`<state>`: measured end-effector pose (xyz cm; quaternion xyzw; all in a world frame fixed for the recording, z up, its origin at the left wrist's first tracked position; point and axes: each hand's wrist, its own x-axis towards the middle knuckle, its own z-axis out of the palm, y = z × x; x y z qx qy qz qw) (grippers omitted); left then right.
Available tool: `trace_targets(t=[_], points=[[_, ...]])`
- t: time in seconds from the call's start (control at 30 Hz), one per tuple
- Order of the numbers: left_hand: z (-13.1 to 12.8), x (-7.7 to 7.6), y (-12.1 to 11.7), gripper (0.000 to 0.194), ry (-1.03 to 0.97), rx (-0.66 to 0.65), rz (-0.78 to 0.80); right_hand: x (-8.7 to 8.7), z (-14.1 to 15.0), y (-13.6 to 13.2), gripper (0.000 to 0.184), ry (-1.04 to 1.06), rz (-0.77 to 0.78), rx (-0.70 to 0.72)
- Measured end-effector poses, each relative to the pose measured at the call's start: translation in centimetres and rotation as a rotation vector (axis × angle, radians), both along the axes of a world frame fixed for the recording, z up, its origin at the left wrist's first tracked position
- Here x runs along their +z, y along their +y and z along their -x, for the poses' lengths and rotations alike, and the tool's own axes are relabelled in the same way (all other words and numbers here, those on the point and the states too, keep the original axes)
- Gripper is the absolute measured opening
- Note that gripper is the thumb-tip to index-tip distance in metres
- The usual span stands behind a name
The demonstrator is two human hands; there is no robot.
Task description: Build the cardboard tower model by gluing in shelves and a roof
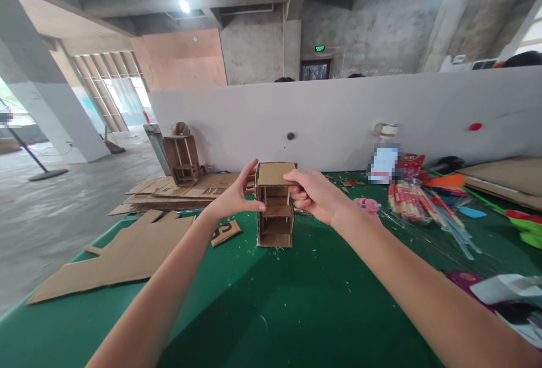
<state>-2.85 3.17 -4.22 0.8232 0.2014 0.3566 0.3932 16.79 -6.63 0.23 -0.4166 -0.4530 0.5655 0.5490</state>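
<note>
Nearest: bare stretch of green tabletop (296,314); on it, mid-field, an upright, open-fronted brown cardboard shelf unit (277,210), base down. Judgement: step in hand looks like holding and adjusting its tan rectangular cardboard top panel (273,174). Best done with light, even pressure at the corner, the opposite wall braced with flat fingers, base kept square; thin walls may buckle under a hard squeeze. Pose: both arms reach forward and converge. Right hand (319,196): grip closed on the unit's upper right corner, thumb over the panel, fingers curled at the side. Left hand (232,196): grip spread, thumb and fingers bracketing the left edge; firm contact cannot be told. Beyond: white partition (237,122).
</note>
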Motion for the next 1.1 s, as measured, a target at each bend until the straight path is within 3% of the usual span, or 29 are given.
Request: trace_targets(t=[0.47,0.9,1.1], points=[[0.0,0.33,-0.16,0.111,-0.025,-0.068,-0.023,-0.12,0.48,0.05,0.029,0.049,0.035,-0.033],[-0.01,0.4,-0.31,0.11,0.001,-0.069,-0.03,-0.27,-0.18,0.5,0.024,0.065,0.038,0.098],[0.66,0.9,-0.44,0.109,-0.012,-0.107,0.024,-0.07,-0.2,0.46,0.019,0.027,0.062,0.083]])
